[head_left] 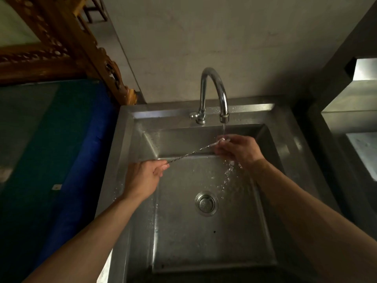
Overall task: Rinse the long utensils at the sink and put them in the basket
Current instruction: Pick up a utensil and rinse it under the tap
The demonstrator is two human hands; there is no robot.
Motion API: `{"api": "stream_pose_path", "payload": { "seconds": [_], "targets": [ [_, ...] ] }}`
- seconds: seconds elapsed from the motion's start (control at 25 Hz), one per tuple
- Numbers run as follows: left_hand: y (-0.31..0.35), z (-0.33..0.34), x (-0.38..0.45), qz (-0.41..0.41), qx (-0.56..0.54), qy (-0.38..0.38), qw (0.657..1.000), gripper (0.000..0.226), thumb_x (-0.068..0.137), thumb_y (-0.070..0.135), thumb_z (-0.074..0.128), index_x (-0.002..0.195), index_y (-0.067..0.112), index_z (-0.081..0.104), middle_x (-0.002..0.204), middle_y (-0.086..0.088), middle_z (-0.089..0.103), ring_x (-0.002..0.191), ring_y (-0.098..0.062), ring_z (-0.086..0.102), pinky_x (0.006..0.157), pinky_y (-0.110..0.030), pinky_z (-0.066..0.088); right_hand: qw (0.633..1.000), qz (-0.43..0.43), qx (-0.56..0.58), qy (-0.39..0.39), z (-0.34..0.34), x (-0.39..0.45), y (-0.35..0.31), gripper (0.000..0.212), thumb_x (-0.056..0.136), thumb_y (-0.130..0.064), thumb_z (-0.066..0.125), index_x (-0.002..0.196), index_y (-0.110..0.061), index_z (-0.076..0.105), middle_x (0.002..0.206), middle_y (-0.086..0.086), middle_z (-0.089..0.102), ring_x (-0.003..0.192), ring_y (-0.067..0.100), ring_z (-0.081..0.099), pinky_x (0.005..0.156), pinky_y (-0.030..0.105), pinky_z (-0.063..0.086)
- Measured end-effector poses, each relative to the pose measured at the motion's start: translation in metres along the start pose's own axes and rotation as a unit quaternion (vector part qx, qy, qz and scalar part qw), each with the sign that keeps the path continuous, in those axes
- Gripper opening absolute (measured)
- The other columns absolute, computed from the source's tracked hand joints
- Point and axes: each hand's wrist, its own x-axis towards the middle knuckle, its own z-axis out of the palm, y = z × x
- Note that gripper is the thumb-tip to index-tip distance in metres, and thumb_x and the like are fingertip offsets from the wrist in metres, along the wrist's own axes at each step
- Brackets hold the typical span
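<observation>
A long thin twisted metal utensil (190, 153) stretches across the steel sink (126, 139), slanting up to the right. My left hand (142, 176) pinches its lower end over the sink's left side. My right hand (237, 149) holds its upper end right under the faucet (214, 92), where a thin stream of water falls onto my fingers and splashes into the basin. The utensil's tip is hidden inside my right fingers. No basket is in view.
The drain (206, 203) sits in the middle of the basin floor. A blue and green surface (61, 139) lies to the left of the sink, below a carved wooden frame (61, 48). A steel counter (350, 111) stands to the right.
</observation>
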Motion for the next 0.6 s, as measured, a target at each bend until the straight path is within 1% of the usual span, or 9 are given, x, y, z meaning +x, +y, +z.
{"api": "stream_pose_path", "payload": {
  "seconds": [0.04,0.08,0.16,0.24,0.32,0.36,0.44,0.52,0.6],
  "targets": [
    [-0.003,0.004,-0.001,-0.013,-0.013,-0.027,0.999,0.02,0.093,0.032,0.06,0.102,0.023,0.075,0.076,0.006,0.073,0.073,-0.012,0.068,0.076,-0.032,0.056,0.995,-0.016,-0.095,-0.011,-0.01,-0.003,0.003,0.018,0.088,-0.014,0.069,0.103,-0.004,0.072,0.085,0.009,0.076,0.072,0.015,0.073,0.071,0.029,0.061],
    [-0.006,0.01,-0.003,-0.019,-0.02,-0.06,0.998,0.022,0.093,0.032,0.058,0.108,0.025,0.073,0.079,0.006,0.074,0.078,-0.013,0.069,0.08,-0.032,0.055,0.978,-0.034,-0.206,-0.006,-0.021,-0.008,0.007,0.014,0.086,-0.019,0.072,0.097,-0.014,0.075,0.08,0.0,0.076,0.069,0.009,0.071,0.07,0.026,0.059],
    [-0.008,0.027,-0.008,-0.001,-0.003,-0.098,0.995,0.023,0.094,0.025,0.058,0.113,0.026,0.071,0.086,0.003,0.076,0.085,-0.017,0.071,0.083,-0.034,0.054,0.916,-0.08,-0.392,0.033,-0.038,-0.019,0.023,0.007,0.082,-0.03,0.075,0.089,-0.031,0.077,0.077,-0.013,0.074,0.069,0.001,0.067,0.068,0.023,0.055],
    [-0.01,0.047,-0.014,0.039,0.027,-0.109,0.993,0.024,0.093,0.018,0.058,0.108,0.028,0.073,0.094,0.003,0.075,0.089,-0.018,0.071,0.081,-0.034,0.053,0.858,-0.108,-0.5,0.049,-0.046,-0.029,0.047,0.01,0.084,-0.034,0.071,0.093,-0.034,0.076,0.088,-0.01,0.074,0.077,0.009,0.068,0.07,0.032,0.056],
    [-0.015,0.07,-0.022,0.056,0.066,-0.133,0.987,0.025,0.092,0.017,0.057,0.106,0.031,0.072,0.1,0.004,0.069,0.091,-0.018,0.068,0.082,-0.035,0.051,0.809,-0.112,-0.577,0.029,-0.051,-0.036,0.075,0.012,0.087,-0.036,0.067,0.098,-0.036,0.073,0.099,-0.007,0.073,0.085,0.018,0.067,0.069,0.033,0.052],
    [-0.019,0.083,-0.028,0.048,0.078,-0.156,0.983,0.026,0.092,0.017,0.056,0.107,0.031,0.072,0.102,0.003,0.066,0.093,-0.019,0.067,0.084,-0.036,0.049,0.787,-0.105,-0.608,0.008,-0.053,-0.039,0.09,0.013,0.088,-0.036,0.065,0.099,-0.036,0.072,0.1,-0.006,0.072,0.088,0.02,0.067,0.066,0.03,0.048],
    [-0.031,0.11,-0.04,0.004,0.081,-0.219,0.972,0.024,0.091,0.018,0.059,0.109,0.027,0.072,0.105,0.0,0.065,0.096,-0.021,0.065,0.088,-0.036,0.048,0.755,-0.057,-0.652,-0.039,-0.055,-0.042,0.125,0.012,0.09,-0.037,0.061,0.099,-0.036,0.069,0.097,-0.003,0.072,0.088,0.023,0.068,0.063,0.028,0.038],
    [-0.047,0.144,-0.053,-0.076,0.043,-0.264,0.961,0.015,0.084,0.024,0.07,0.099,0.023,0.074,0.099,-0.001,0.072,0.094,-0.02,0.068,0.085,-0.034,0.051,0.736,0.013,-0.67,-0.096,-0.06,-0.042,0.168,0.01,0.089,-0.037,0.059,0.094,-0.033,0.068,0.094,0.001,0.072,0.088,0.026,0.068,0.064,0.028,0.038],
    [-0.06,0.165,-0.064,-0.135,0.05,-0.287,0.947,0.018,0.078,0.035,0.076,0.087,0.019,0.073,0.088,-0.002,0.074,0.085,-0.02,0.068,0.077,-0.032,0.054,0.731,0.064,-0.669,-0.12,-0.063,-0.042,0.199,0.011,0.089,-0.035,0.058,0.091,-0.032,0.069,0.095,0.003,0.071,0.088,0.026,0.067,0.066,0.027,0.041]
  ]
}}
